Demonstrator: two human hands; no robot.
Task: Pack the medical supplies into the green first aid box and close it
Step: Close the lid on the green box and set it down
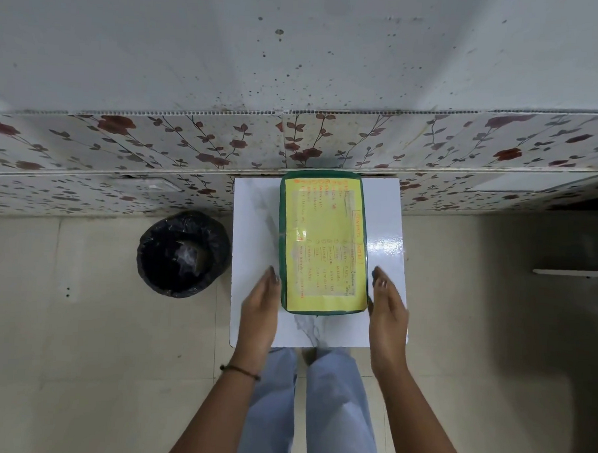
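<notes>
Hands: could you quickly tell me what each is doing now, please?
Left hand: open, flat beside the box, holding nothing.
Right hand: open, holding nothing.

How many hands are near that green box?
2. The left hand is beside the green first aid box's left side, the right hand beside its right side; both are open.

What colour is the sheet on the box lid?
Yellow sheet with orange handwriting, bordered in green; head view.
</notes>
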